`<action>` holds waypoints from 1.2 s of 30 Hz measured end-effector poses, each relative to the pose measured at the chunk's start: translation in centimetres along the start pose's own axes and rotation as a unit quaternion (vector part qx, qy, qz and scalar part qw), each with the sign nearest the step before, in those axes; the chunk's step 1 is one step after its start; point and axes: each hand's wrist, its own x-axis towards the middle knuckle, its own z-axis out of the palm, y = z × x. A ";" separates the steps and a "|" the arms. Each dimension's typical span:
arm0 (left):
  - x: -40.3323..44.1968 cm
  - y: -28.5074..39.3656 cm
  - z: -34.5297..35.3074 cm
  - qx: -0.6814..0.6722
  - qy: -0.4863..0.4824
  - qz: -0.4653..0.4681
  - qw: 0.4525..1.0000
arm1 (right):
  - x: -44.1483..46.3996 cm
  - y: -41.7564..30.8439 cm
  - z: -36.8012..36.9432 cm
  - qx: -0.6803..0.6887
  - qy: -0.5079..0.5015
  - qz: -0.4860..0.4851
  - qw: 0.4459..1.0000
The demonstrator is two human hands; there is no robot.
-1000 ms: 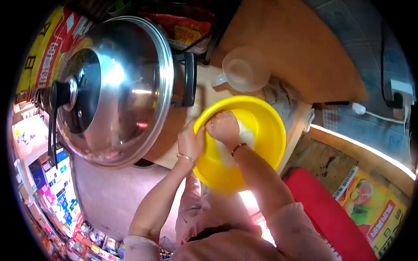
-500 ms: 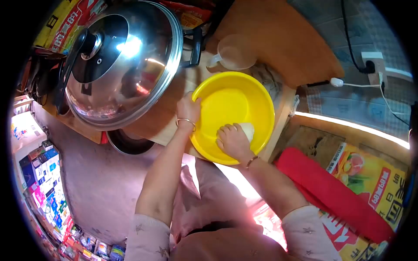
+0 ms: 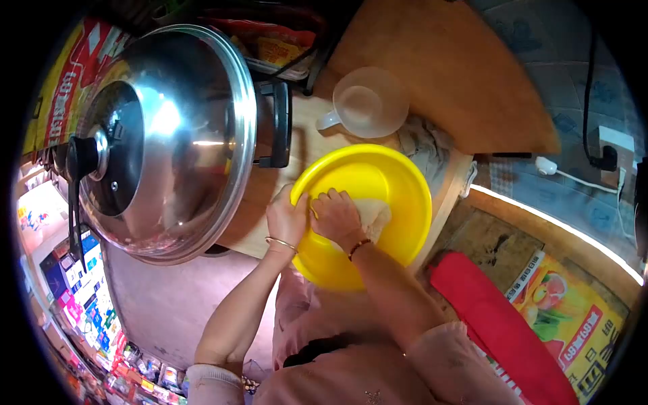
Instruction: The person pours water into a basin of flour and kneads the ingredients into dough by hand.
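Observation:
A yellow plastic basin point(image 3: 410, 219) sits near the front edge of the wooden table, with a pale lump of dough point(image 3: 373, 217) inside it. My left hand point(image 3: 286, 221) is closed over the basin's left rim, thumb to the inside. Inside the basin, my right hand point(image 3: 336, 217) has its fingers curled and presses on the dough's left side. Part of the dough is hidden under that hand and wrist.
A large lidded steel pot point(image 3: 182, 148) stands left of the basin. Behind the basin are a translucent measuring jug point(image 3: 371, 104) and a crumpled grey cloth point(image 3: 426, 152). A red roll point(image 3: 499, 324) lies at right, near a power socket point(image 3: 611, 148).
My right hand has moved left within the basin, from on top of the dough to its left side. The dough looks flatter and wider. My left hand still holds the rim; the view has shifted.

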 end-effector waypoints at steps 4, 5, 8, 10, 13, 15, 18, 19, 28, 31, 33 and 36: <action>-0.4 0.2 -0.2 -0.008 -0.002 0.000 1.000 | 1.3 0.3 1.2 0.019 -0.029 0.006 0.999; -0.3 0.1 -0.1 0.006 0.005 0.013 1.000 | 1.8 0.3 1.1 0.020 -0.026 0.003 0.999; 0.3 -0.5 0.0 0.043 0.001 0.018 0.999 | 2.8 0.3 1.0 0.015 -0.110 0.059 0.992; -0.7 -1.2 0.1 0.069 -0.004 0.030 0.997 | 1.8 -0.6 -0.4 0.008 -0.157 0.051 0.986; 0.0 -1.2 0.1 0.050 0.023 0.040 0.998 | -2.1 -1.7 -1.7 -0.011 -0.248 -0.067 0.966; 0.0 -0.9 -0.2 0.063 0.004 0.021 0.998 | -4.0 -2.5 -3.6 -0.039 -0.288 -0.200 0.936; 0.0 -1.3 0.1 0.066 0.018 0.033 0.997 | -5.0 -1.9 -4.8 -0.081 0.032 -0.090 0.992; 0.0 -1.3 0.2 0.067 0.017 0.024 0.997 | -5.3 -1.7 -4.8 -0.082 0.135 -0.048 0.986; -0.3 -0.9 0.0 0.027 0.000 0.022 0.999 | -2.7 3.4 2.4 -0.091 0.054 0.103 0.989; 0.0 -0.9 -0.1 0.016 0.004 0.018 1.000 | -0.7 4.2 2.5 -0.124 -0.007 0.086 0.989; 0.1 -1.1 0.1 0.031 -0.001 0.017 0.999 | 0.0 4.7 2.9 -0.150 -0.041 0.055 0.986; -0.4 -1.1 0.0 0.019 -0.003 0.025 0.999 | -0.1 4.5 2.7 -0.146 -0.033 0.064 0.987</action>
